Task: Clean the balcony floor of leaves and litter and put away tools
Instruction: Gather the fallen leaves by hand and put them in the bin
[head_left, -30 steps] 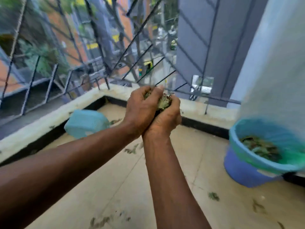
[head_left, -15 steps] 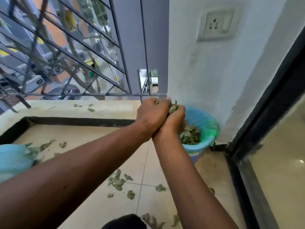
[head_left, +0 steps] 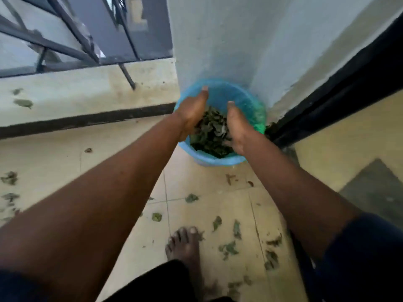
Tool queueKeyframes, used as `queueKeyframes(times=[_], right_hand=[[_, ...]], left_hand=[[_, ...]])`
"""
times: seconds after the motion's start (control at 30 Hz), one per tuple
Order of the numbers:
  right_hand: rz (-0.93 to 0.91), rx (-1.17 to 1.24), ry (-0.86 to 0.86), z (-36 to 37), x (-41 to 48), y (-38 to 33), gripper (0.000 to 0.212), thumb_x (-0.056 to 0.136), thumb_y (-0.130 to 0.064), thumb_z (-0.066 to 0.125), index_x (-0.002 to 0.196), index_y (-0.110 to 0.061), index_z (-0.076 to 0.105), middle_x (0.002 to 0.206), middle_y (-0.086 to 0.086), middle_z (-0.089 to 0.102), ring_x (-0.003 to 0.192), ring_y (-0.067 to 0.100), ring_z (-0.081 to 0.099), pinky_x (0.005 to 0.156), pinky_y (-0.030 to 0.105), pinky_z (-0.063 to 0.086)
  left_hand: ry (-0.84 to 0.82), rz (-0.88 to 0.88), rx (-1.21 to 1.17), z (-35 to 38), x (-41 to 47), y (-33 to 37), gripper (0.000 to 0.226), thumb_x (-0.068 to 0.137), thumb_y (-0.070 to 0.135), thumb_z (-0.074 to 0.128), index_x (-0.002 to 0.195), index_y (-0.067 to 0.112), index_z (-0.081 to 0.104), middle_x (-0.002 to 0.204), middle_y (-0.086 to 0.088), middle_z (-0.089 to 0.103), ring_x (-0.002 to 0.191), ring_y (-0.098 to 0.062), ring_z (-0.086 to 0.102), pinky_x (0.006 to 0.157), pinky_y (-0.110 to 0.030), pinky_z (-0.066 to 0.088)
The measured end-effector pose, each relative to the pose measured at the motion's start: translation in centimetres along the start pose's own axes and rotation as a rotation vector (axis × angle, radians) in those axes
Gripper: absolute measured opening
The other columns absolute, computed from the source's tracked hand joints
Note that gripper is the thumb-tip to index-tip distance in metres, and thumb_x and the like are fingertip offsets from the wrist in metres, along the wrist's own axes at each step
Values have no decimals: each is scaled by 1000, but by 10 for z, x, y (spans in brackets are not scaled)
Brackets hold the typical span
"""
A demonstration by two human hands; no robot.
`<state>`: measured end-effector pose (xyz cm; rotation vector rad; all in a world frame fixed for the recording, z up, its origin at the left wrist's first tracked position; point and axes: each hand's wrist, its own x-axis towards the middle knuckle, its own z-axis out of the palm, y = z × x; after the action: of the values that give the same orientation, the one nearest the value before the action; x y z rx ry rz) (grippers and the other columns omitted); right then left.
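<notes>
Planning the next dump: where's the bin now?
Head view, upper centre: the blue bin stands on the floor against the white wall, right of the ledge, left of the door frame.

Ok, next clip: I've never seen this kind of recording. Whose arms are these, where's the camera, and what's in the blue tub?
No machine here: one wide-angle camera sits on a person's head, looking down, so the arms are the wearer's own. The left hand and right hand hover apart over a blue bin with a green liner, set in the corner by the wall. Inside is a heap of leaves. The hands seem to hold nothing, though their fingers are partly hidden. Loose leaves lie scattered on the tiled floor, around a bare foot.
</notes>
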<state>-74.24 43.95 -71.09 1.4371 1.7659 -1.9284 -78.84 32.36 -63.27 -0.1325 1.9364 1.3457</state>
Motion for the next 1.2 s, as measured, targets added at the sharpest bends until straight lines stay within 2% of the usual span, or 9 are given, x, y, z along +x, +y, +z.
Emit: queueKeyframes(times=[0.13,0.23,0.33,0.43,0.5,0.63,0.8,0.97,1.2], right_hand=[[-271,-384,174,-21,-85,-41,42,107,-46,44,118,-11,66,120,14,69,116,32,63,85,30,41],[-344,-475,182,-29,-129,-58,49,106,-47,46,139,-12,54,129,11,68,120,30,62,91,34,44],[-475,-537,285,-38,-163,-63,32,105,-28,51,131,-11,57,115,15,70,107,35,65,84,35,48],[-409,-708,147,-52,-204,-52,68,96,-22,65,156,-18,35,149,16,45,136,35,47,112,49,42],[-354,-636,163,-63,-242,-37,78,95,-27,67,161,-17,26,156,15,34,142,34,39,115,49,38],[-292,-557,301,-86,-328,3,63,101,-34,58,158,-21,32,152,9,40,139,29,42,110,46,42],[-177,-370,451,-98,-450,69,63,104,-38,54,159,-26,26,152,8,39,136,28,45,107,46,46],[13,-151,560,-77,-556,147,53,106,-40,50,154,-25,36,147,7,42,129,29,54,104,42,49],[199,76,675,-22,-647,244,41,106,-43,48,144,-28,50,144,1,45,125,23,56,105,43,48]], left_hand=[[52,163,80,-19,-26,18,34,101,58,51,91,28,63,109,0,66,112,-24,65,105,-52,52],[24,174,242,-35,-60,43,31,105,50,52,94,26,67,109,0,69,111,-29,67,101,-45,53],[135,310,491,-44,-87,60,17,99,39,63,107,24,68,98,8,70,95,-17,67,80,-29,47],[-21,297,657,-46,-114,57,53,88,19,74,137,23,54,129,-2,65,115,-21,65,93,-32,52],[-111,348,764,-43,-140,52,72,87,20,78,150,24,44,149,-6,52,132,-25,55,106,-35,46],[-172,511,817,-39,-210,37,68,93,30,76,152,24,44,163,-3,39,144,-23,42,112,-34,36],[-340,595,825,-45,-306,12,48,95,30,73,140,31,55,154,0,47,141,-21,47,108,-53,49],[-561,618,893,-49,-395,-21,39,96,26,72,133,31,62,147,-1,52,127,-19,56,93,-42,56],[-827,621,1010,-48,-464,-91,29,98,31,68,125,41,62,139,4,58,112,-19,63,92,-49,58]])
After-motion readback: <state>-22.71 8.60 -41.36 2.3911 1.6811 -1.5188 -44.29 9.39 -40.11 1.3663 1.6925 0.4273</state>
